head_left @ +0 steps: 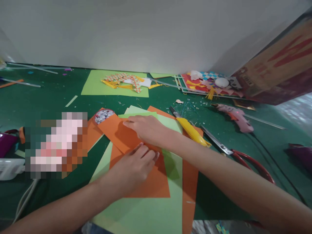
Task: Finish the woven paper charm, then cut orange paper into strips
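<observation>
My left hand [140, 162] is closed, with its fingers pinched at the lower edge of a folded piece of orange paper [119, 135]. Just above it, my right hand [146, 130] also grips this paper, its fingertips pointing left along the upper side. Beneath both hands lies another orange sheet [151, 187] on a stack of pale green paper [146, 214]. A brighter green sheet [172, 164] shows partly under my right forearm. The paper under my palms is hidden.
Right of the stack lie a yellow utility knife [193, 131], red-handled scissors [243, 159] and a pink glue gun [236, 117] with a cord. A woven paper piece [124, 79] sits at the back. A cardboard box [275, 65] stands at right, and a blurred-out object [58, 143] at left.
</observation>
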Available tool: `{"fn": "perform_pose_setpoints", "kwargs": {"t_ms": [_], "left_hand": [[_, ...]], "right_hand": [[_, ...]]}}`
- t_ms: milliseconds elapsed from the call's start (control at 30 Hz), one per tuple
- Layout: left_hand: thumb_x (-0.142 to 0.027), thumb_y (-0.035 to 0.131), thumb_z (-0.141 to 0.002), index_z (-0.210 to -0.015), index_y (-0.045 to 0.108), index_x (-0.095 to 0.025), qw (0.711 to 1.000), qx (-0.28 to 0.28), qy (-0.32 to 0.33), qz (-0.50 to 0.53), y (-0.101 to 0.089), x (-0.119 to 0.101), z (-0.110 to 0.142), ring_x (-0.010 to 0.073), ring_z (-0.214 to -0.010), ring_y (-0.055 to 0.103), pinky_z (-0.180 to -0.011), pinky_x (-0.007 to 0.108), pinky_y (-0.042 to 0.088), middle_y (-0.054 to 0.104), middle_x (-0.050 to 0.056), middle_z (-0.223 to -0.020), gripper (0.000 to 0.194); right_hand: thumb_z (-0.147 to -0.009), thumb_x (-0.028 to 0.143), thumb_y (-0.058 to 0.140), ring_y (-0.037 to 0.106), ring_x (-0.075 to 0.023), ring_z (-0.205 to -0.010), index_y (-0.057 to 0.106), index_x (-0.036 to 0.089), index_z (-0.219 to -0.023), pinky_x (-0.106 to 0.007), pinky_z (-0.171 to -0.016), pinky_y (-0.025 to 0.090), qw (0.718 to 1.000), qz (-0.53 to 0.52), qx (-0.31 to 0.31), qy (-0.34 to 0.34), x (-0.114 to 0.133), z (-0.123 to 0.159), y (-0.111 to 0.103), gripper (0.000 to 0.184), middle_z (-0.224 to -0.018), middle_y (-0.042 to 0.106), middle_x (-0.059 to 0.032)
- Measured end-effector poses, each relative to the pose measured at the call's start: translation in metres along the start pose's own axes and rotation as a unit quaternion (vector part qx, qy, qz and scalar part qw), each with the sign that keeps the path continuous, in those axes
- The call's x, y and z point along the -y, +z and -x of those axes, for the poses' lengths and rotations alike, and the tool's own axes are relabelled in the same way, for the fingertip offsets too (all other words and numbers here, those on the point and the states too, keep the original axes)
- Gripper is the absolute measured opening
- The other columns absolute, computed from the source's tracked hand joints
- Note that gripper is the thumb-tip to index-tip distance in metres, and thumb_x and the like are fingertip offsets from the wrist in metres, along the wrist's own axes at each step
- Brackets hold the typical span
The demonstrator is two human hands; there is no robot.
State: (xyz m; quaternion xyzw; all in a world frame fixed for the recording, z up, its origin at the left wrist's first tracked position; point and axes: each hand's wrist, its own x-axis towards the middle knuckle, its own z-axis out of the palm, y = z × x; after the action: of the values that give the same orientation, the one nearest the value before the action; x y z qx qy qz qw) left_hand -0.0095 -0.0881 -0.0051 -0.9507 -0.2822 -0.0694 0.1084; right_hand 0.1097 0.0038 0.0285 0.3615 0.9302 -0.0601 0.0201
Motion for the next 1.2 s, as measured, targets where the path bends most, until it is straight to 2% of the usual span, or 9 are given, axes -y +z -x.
{"fn": "perform_pose_setpoints", "kwargs": {"t_ms": [133,300,433,600,700,833,933,1067,1200], "left_hand": [[-0.009,0.038,-0.089,-0.121,0.053,-0.005,1.000,-0.021,0.001,0.003,0.000,0.001,-0.001,0.0197,-0.090,0.058,-0.081,0.030,0.047,0.063,0.008,-0.090,0.035],[-0.007,0.038,-0.089,-0.112,0.058,-0.007,0.998,-0.053,0.035,-0.010,-0.006,0.003,-0.003,0.0188,-0.085,0.060,-0.081,0.032,0.048,0.065,0.008,-0.089,0.030],[-0.012,0.038,-0.092,-0.107,0.061,-0.011,0.994,-0.083,0.074,0.021,-0.007,-0.001,-0.002,0.0191,-0.093,0.061,-0.084,0.032,0.047,0.067,0.007,-0.096,0.028],[-0.016,0.045,-0.091,-0.108,0.061,-0.013,0.988,-0.089,0.114,0.051,-0.004,-0.006,0.000,0.0197,-0.094,0.062,-0.081,0.032,0.049,0.068,0.006,-0.096,0.024],[-0.016,0.044,-0.091,-0.109,0.061,-0.012,0.987,-0.092,0.121,0.058,-0.003,-0.006,0.000,0.0201,-0.094,0.063,-0.079,0.033,0.050,0.069,0.006,-0.097,0.025],[-0.012,0.039,-0.092,-0.107,0.062,-0.010,0.985,-0.096,0.128,0.068,-0.004,-0.005,-0.001,0.0176,-0.090,0.063,-0.080,0.032,0.051,0.069,0.007,-0.095,0.027],[-0.012,0.040,-0.092,-0.107,0.062,-0.010,0.985,-0.093,0.126,0.068,-0.006,-0.005,-0.001,0.0182,-0.094,0.063,-0.082,0.031,0.051,0.069,0.006,-0.099,0.027],[-0.014,0.045,-0.090,-0.110,0.062,-0.011,0.987,-0.077,0.123,0.070,-0.008,-0.005,0.000,0.0200,-0.101,0.062,-0.084,0.031,0.050,0.069,0.006,-0.104,0.026],[-0.012,0.043,-0.090,-0.109,0.062,-0.011,0.986,-0.082,0.122,0.073,-0.008,-0.005,0.000,0.0202,-0.099,0.063,-0.087,0.033,0.050,0.069,0.006,-0.102,0.027]], "right_hand": [[-0.083,-0.002,0.039,0.059,-0.0184,-0.095,0.055,0.013,-0.123,-0.028,-0.052,0.032,1.000,0.016,0.024,-0.004,0.002,-0.009,-0.002,0.046,-0.109,0.064,-0.0062],[-0.083,-0.001,0.039,0.058,-0.0189,-0.097,0.053,0.015,-0.125,-0.029,-0.055,0.035,1.000,0.025,-0.013,0.001,0.001,-0.004,0.003,0.047,-0.112,0.063,-0.0065],[-0.084,0.000,0.039,0.057,-0.0201,-0.102,0.054,0.015,-0.123,-0.029,-0.063,0.040,0.998,0.034,-0.028,0.034,0.000,0.023,-0.006,0.044,-0.115,0.063,-0.0076],[-0.083,0.004,0.047,0.061,-0.0202,-0.092,0.062,0.016,-0.112,-0.028,-0.063,0.042,0.996,0.026,0.051,0.072,0.006,0.068,-0.009,0.035,-0.100,0.067,-0.0070],[-0.082,0.005,0.048,0.061,-0.0203,-0.094,0.062,0.015,-0.112,-0.028,-0.066,0.046,0.996,0.016,0.062,0.069,0.010,0.080,-0.002,0.034,-0.103,0.067,-0.0090],[-0.084,0.003,0.044,0.061,-0.0216,-0.101,0.058,0.011,-0.120,-0.029,-0.071,0.050,0.994,0.019,0.057,0.096,0.011,0.075,0.005,0.039,-0.114,0.064,-0.0131],[-0.085,0.002,0.040,0.060,-0.0225,-0.104,0.055,0.012,-0.124,-0.031,-0.073,0.051,0.993,0.021,0.048,0.108,0.009,0.063,0.005,0.043,-0.120,0.062,-0.0135],[-0.086,0.003,0.038,0.062,-0.0227,-0.101,0.057,0.015,-0.121,-0.031,-0.071,0.049,0.992,0.021,0.030,0.121,0.003,0.044,0.005,0.042,-0.119,0.064,-0.0108],[-0.085,0.003,0.037,0.062,-0.0227,-0.100,0.059,0.015,-0.117,-0.031,-0.072,0.046,0.993,0.019,0.009,0.114,-0.003,0.025,0.005,0.040,-0.116,0.065,-0.0108]]}}
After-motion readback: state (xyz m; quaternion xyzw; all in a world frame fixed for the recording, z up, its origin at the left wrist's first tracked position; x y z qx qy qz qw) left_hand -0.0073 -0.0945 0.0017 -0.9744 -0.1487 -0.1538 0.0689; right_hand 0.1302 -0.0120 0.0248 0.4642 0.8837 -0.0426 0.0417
